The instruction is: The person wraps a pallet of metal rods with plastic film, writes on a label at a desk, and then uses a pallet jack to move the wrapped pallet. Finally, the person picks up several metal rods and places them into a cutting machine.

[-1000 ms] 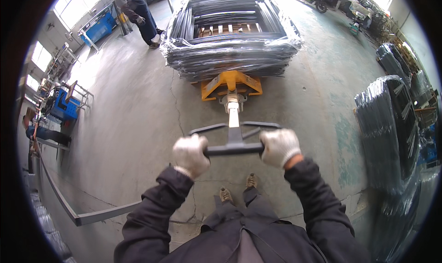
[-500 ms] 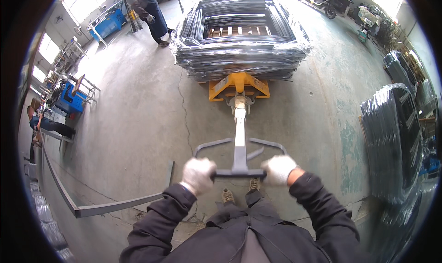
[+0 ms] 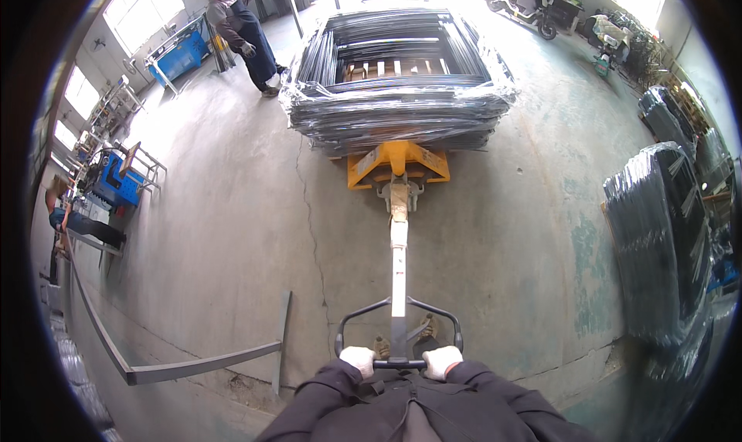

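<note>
Your pallet jack (image 3: 398,163) carries a pallet stacked with dark metal frames (image 3: 398,75) – shrink-wrapped, glossy – well ahead on the cracked concrete floor (image 3: 232,233). Your left hand (image 3: 359,360) and right hand (image 3: 442,360), in white gloves, have fingers curled tight around the loop handle (image 3: 398,341), arms drawn close to your chest.

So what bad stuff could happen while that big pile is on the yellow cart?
The wrapped stack of metal frames overhangs the yellow pallet jack, so it might shift. The grey metal frame on the floor lies close to the person's feet and could trip them. A co-worker stands near the load.
</note>
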`<state>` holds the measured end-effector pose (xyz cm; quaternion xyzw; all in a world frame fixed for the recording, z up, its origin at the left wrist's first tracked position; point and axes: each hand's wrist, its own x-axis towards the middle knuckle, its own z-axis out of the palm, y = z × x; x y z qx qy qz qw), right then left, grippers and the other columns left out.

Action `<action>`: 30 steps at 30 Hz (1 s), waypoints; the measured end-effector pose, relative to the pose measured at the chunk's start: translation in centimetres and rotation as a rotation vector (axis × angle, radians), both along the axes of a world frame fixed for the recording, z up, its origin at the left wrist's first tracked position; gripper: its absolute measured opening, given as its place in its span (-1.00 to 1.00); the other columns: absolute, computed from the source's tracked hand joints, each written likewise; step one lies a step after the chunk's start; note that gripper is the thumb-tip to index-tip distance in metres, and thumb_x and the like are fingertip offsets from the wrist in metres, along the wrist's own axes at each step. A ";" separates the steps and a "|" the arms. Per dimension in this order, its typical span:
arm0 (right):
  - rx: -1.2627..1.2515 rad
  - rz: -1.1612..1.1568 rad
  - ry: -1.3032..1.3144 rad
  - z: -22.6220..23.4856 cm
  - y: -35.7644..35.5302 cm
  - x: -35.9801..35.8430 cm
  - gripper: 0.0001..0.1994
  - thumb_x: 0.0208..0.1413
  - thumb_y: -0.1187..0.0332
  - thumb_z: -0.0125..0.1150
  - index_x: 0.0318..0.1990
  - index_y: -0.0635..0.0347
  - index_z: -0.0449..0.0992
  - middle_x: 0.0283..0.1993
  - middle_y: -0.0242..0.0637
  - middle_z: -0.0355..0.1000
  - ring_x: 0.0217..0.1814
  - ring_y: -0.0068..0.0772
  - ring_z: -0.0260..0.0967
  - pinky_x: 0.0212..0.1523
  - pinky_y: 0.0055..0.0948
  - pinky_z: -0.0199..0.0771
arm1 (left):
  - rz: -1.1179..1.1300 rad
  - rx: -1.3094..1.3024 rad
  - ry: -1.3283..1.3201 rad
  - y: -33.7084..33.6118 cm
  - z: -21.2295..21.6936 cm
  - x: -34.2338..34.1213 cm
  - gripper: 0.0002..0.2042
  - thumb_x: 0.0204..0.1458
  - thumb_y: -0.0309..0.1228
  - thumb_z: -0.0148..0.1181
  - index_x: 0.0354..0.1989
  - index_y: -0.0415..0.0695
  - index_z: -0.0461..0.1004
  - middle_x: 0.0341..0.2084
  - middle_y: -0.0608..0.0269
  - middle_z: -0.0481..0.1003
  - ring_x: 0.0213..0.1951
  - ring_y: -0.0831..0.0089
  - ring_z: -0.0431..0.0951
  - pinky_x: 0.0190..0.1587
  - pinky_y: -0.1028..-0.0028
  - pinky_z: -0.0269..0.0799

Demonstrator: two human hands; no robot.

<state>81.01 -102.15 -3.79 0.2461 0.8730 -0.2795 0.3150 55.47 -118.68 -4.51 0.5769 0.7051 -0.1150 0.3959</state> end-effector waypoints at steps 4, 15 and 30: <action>-0.121 0.163 0.036 10.6 10.1 -3.1 -0.54 0.23 -0.10 0.42 0.04 0.03 0.88 0.02 0.06 0.83 0.13 0.22 0.81 0.20 0.05 0.80 | -0.079 0.247 0.000 4.9 10.7 -5.1 -0.74 0.14 -0.37 0.34 -0.04 -0.03 0.84 -0.18 -0.03 0.81 -0.06 -0.11 0.85 0.06 -0.01 0.75; 0.114 0.031 0.143 11.1 7.9 -2.3 -0.66 0.13 0.01 0.50 -0.10 0.01 0.87 -0.17 0.04 0.82 -0.05 0.16 0.85 0.07 0.10 0.84 | -0.030 0.250 0.243 4.9 10.2 -3.5 -0.78 0.07 -0.25 0.43 -0.18 -0.04 0.85 -0.23 0.02 0.82 -0.16 0.01 0.89 -0.04 0.09 0.81; 0.157 0.004 0.244 22.3 19.4 -5.6 -0.66 0.09 -0.02 0.57 -0.13 -0.02 0.88 -0.16 -0.07 0.81 -0.04 0.11 0.81 0.05 0.04 0.80 | 0.084 0.684 0.228 13.9 21.5 -6.4 -0.87 0.02 -0.30 0.40 -0.31 0.02 0.79 -0.31 0.08 0.78 -0.21 -0.01 0.83 -0.12 0.04 0.75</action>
